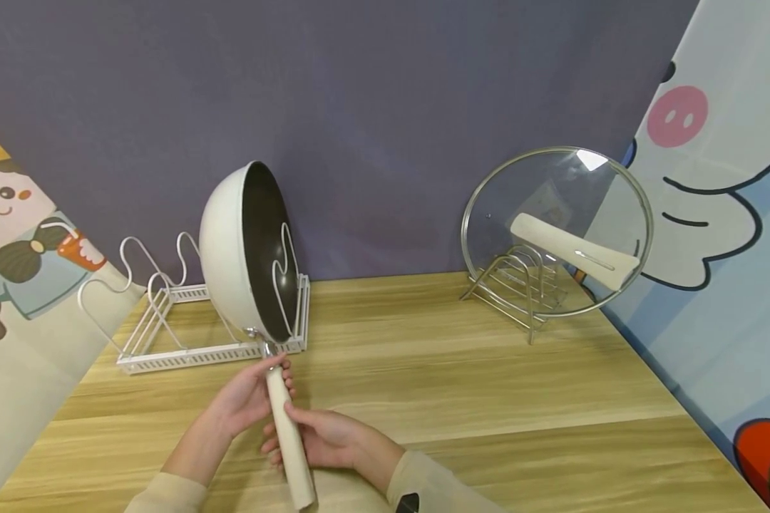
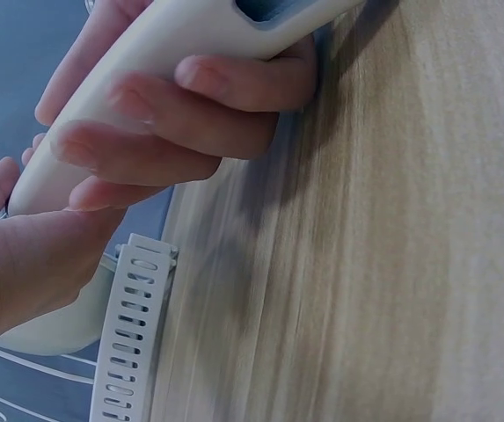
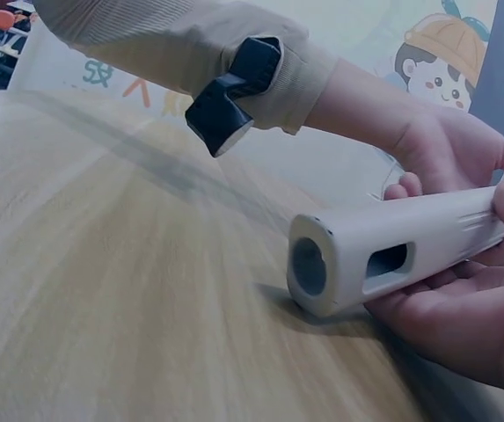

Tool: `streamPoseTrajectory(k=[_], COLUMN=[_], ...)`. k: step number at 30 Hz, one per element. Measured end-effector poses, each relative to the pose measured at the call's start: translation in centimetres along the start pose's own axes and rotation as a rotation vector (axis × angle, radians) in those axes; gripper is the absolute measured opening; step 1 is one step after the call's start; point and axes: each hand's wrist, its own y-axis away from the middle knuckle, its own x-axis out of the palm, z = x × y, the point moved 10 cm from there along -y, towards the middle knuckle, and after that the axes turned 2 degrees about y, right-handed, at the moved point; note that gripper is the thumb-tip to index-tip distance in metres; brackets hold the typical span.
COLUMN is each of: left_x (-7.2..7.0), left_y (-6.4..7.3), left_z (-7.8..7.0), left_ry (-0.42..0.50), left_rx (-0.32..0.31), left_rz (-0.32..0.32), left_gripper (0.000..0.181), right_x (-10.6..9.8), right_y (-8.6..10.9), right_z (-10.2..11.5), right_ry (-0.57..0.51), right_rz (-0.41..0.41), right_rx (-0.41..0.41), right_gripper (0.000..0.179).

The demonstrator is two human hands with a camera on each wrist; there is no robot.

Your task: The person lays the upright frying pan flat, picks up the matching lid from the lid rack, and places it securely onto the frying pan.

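Note:
A white wok (image 1: pixel 227 242) with a dark inside stands on its side in a white wire rack (image 1: pixel 192 358), its cream handle (image 1: pixel 289 442) pointing toward me. My left hand (image 1: pixel 247 395) holds the handle at its neck, thumb laid across the top and fingertips showing on the far side. Lower down, my right hand (image 1: pixel 334 438) grips the same handle, with its thumb on top. In the left wrist view the right hand's fingers (image 2: pixel 190 105) curl round the handle's underside. The slotted, hollow handle end (image 3: pixel 309 268) sticks out past the right hand in the right wrist view.
At the right, a round glass lid (image 1: pixel 488 192) with a long cream grip (image 1: pixel 574 249) leans upright in a small metal rack (image 1: pixel 510 285). Wavy dividers rise from the white rack's left part. A purple-grey wall (image 1: pixel 385 142) backs the wooden table (image 1: pixel 423 370).

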Motion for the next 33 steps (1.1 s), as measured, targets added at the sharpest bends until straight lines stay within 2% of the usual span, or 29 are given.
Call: streamPoseTrajectory(k=[5, 15, 27, 33], left_x=[0.14, 0.38, 0.52, 0.31], left_y=[-0.08, -0.13, -0.42, -0.34], left_z=[-0.01, -0.03, 0.00, 0.00], left_ry=[-0.002, 0.000, -0.003, -0.023], left_rx=[-0.006, -0.004, 0.011, 0.004], left_rz=[0.017, 0.039, 0.046, -0.004], left_gripper=[0.031, 0.031, 0.031, 0.029], right_x=[-0.01, 0.34, 0.41, 0.41], right_y=[-0.20, -0.60, -0.64, -0.74], right_z=[0.01, 0.18, 0.02, -0.01], right_ry=[-0.048, -0.026, 0.001, 0.032], right_rz=[-0.011, -0.031, -0.040, -0.078], right_rx=[-0.012, -0.018, 0.002, -0.008], right_gripper=[0.039, 0.023, 0.027, 0.029])
